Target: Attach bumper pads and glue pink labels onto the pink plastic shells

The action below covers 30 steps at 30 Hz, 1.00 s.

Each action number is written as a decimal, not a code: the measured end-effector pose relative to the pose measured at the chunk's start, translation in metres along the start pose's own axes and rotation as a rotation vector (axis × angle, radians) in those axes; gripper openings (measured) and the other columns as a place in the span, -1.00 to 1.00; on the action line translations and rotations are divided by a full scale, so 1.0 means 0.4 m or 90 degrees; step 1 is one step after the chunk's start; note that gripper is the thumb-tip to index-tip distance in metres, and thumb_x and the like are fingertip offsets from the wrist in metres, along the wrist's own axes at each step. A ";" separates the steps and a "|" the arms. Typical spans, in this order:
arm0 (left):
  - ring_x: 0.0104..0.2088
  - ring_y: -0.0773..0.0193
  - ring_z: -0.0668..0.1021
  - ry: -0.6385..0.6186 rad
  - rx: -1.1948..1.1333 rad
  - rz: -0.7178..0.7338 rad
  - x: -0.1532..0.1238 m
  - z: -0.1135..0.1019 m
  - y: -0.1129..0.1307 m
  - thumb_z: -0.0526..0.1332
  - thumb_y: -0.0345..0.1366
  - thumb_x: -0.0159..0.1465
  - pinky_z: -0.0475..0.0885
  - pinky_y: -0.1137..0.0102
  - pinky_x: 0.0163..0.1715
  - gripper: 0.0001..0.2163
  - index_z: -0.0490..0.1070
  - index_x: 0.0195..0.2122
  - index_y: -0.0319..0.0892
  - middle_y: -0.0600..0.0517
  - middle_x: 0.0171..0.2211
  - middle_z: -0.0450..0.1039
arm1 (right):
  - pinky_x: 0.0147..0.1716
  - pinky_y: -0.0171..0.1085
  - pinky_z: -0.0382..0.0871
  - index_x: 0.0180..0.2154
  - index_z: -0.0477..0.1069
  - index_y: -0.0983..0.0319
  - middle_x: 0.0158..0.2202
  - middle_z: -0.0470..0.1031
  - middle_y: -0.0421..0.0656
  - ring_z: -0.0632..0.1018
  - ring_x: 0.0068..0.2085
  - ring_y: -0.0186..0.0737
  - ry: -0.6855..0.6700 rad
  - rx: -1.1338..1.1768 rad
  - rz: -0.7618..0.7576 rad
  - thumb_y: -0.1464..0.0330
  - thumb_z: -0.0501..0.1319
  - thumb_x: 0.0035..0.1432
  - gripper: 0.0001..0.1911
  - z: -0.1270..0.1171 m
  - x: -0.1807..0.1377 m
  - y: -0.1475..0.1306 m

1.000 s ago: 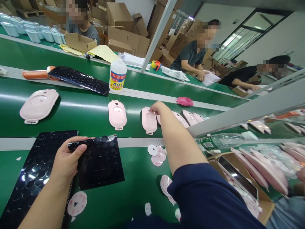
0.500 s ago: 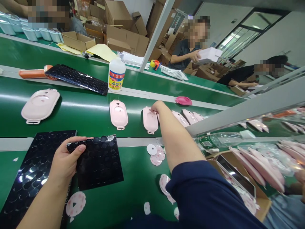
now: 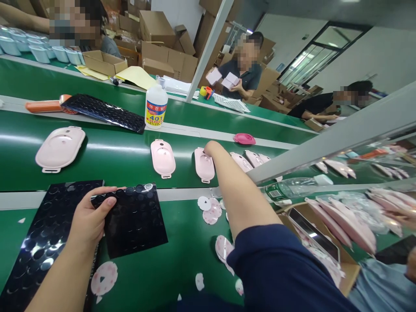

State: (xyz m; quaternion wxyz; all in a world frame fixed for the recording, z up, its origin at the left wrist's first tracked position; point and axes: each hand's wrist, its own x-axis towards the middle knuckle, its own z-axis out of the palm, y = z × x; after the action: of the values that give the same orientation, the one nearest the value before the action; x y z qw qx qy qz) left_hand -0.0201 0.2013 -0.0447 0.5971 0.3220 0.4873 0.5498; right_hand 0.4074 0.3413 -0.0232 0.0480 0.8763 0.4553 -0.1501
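Observation:
My left hand (image 3: 92,214) pinches the upper left edge of a black sheet of round stickers (image 3: 138,223) between thumb and fingers. The sheet hangs over the green bench, and a larger black sheet (image 3: 42,234) lies under and left of my wrist. My right hand (image 3: 210,148) reaches forward to the top end of a pink oval plastic cover (image 3: 204,167) on the green belt. A dark spot shows by my fingertip there; the other fingers are hidden behind the hand. Left of it sit another pink cover (image 3: 163,160) with a dark dot and a larger one (image 3: 60,149).
Behind the belt stand a glue bottle (image 3: 156,106), an orange-handled tool (image 3: 45,106) and another black sheet (image 3: 107,113). A slanted grey post (image 3: 325,134), a plastic bottle (image 3: 295,186) and a carton with a phone (image 3: 313,234) are at right. Co-workers sit across.
The view has shifted slightly. My right hand stays at the same pink cover, its fingertip now by the dark spot at the top. A co-worker across has separated the white boxes.

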 end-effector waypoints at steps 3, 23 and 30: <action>-0.42 0.06 0.66 -0.002 0.001 -0.002 0.001 0.001 -0.001 0.60 -0.11 -0.26 0.66 0.22 -0.37 -0.55 0.56 -0.36 -0.14 0.01 -0.48 0.60 | -0.02 -0.02 0.51 0.11 0.40 0.23 0.11 0.45 -0.03 0.54 0.01 -0.10 -0.033 0.008 0.062 0.21 0.24 0.34 -0.63 0.019 -0.035 -0.014; -0.40 0.26 0.58 0.081 -0.049 0.033 0.013 -0.002 0.016 0.58 -0.07 -0.38 0.52 0.39 -0.35 -0.47 0.55 -0.37 -0.17 0.09 -0.44 0.58 | 0.13 0.16 0.37 0.29 0.20 0.15 0.32 0.21 0.01 0.39 0.21 0.09 0.058 0.256 0.283 0.16 0.24 0.31 -0.41 0.081 -0.264 -0.012; -0.39 0.20 0.59 0.102 -0.097 0.046 0.022 -0.001 0.020 0.56 -0.07 -0.34 0.54 0.20 -0.20 -0.47 0.51 -0.34 -0.17 0.06 -0.40 0.58 | 0.13 0.13 0.38 0.26 0.26 0.16 0.29 0.26 0.01 0.42 0.19 0.05 0.067 0.332 0.225 0.17 0.23 0.33 -0.46 0.077 -0.250 -0.058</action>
State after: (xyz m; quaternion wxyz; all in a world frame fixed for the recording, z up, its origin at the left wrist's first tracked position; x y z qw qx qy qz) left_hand -0.0239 0.2113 -0.0394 0.5591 0.2478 0.4782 0.6303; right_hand 0.3277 0.2695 -0.0205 -0.1765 0.9311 0.2442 -0.2056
